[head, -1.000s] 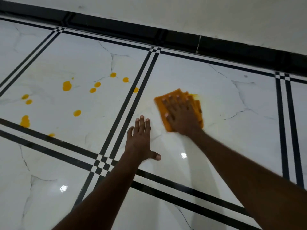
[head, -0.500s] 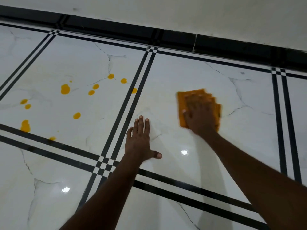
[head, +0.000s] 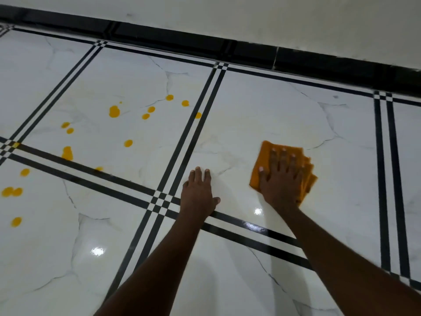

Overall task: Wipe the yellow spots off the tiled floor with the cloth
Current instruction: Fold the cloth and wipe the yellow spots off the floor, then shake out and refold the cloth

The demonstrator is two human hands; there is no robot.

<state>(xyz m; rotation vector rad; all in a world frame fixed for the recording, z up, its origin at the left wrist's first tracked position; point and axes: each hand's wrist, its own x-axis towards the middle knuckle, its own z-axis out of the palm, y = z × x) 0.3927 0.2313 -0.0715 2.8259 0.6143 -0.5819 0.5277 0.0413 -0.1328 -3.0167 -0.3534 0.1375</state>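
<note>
Head view, only one there is. Right hand (head: 281, 181) sits a bit right of centre, palm down with fingers spread, pressing a folded orange cloth (head: 265, 153) flat onto the floor (head: 262, 115) — it's pushing down on it, not gripping it in a fist. Cloth pokes out around the fingers at the top and along the right edge. Left hand (head: 198, 192) is just left of it, near the middle of the frame, laid flat and bare on the tile with fingers together and thumb out, nothing in it.

Yellow spots (head: 114, 111) are all over on the left half — a cluster on the tile at upper left, more down the far left edge, one sitting right on the black stripe (head: 182, 142) between tiles. Tile under the cloth looks clean and shiny. Black skirting (head: 250, 52) and pale wall (head: 273, 21) run across the top.
</note>
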